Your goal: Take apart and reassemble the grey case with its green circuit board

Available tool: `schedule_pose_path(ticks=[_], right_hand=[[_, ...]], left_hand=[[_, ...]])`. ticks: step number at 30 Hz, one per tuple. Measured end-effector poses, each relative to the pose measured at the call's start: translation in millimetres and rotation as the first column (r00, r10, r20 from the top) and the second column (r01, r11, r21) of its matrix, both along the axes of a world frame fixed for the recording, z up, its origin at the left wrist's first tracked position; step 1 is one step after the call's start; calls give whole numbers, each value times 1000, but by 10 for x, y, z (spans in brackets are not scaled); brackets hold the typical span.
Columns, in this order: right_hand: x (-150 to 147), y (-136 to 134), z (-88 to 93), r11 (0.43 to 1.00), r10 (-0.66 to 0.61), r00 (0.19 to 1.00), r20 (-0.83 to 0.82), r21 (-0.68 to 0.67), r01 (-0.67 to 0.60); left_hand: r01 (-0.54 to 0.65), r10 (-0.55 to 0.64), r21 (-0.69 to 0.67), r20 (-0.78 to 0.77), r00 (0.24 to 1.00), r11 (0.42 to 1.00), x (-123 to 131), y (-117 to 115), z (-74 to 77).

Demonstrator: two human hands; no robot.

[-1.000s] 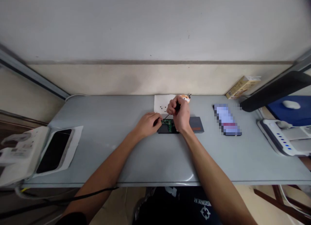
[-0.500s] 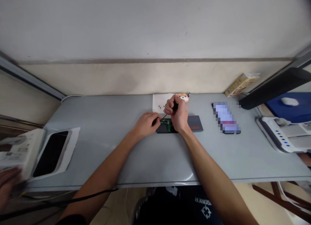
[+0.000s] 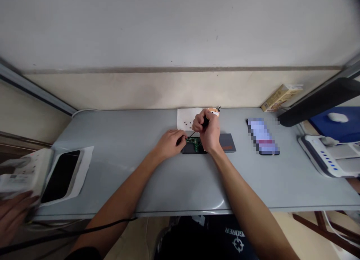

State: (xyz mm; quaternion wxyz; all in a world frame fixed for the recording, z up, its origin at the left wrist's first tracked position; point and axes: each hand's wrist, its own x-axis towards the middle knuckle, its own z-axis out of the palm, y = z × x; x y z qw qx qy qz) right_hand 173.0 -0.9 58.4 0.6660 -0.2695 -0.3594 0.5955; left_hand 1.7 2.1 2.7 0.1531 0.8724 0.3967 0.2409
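My right hand [image 3: 209, 129] is wrapped around the dark handle of a screwdriver [image 3: 192, 133], whose thin shaft slants down to the left. Its tip meets a green circuit board [image 3: 196, 142] near the board's upper left part. The board lies in a flat dark case [image 3: 188, 148] on the table. At the case's left end, my left hand [image 3: 172, 143] grips it with bent fingers. A grey box-like piece with an orange patch [image 3: 227, 142] extends to the right, partly behind my right wrist.
Small dark screws [image 3: 185, 123] rest on white paper [image 3: 182, 115] behind the case. Beside them sits an orange animal-faced item [image 3: 215, 111], partly hidden. A phone [image 3: 263, 136] and power strip [image 3: 327, 155] are rightward. Another person's hand [image 3: 17, 213] is at left, near a black-screened phone [image 3: 60, 175].
The other person's hand has come further in from the left edge. My right hand and the screwdriver have shifted very slightly to the right; my left hand stays in place.
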Motion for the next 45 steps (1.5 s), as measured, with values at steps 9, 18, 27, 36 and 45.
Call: schedule_pose_path(ticks=[9, 18, 27, 36, 45], right_hand=[[-16, 0, 0, 1000, -14, 998, 69, -23, 16], [-12, 1, -30, 1000, 26, 999, 26, 9, -26], [-16, 16, -22, 1000, 19, 1000, 19, -11, -19], [-10, -2, 11, 1000, -7, 999, 33, -20, 8], [65, -28, 132, 999, 22, 995, -95, -27, -25]], left_hand=[[-6, 5, 7, 6, 1000, 1000, 8, 2, -4], [-5, 5, -1, 11, 1000, 1000, 17, -5, 10], [-7, 7, 2, 1, 1000, 1000, 9, 5, -9], [-5, 5, -8, 10, 1000, 1000, 13, -1, 13], [7, 1, -73, 114, 994, 997, 8, -30, 70]])
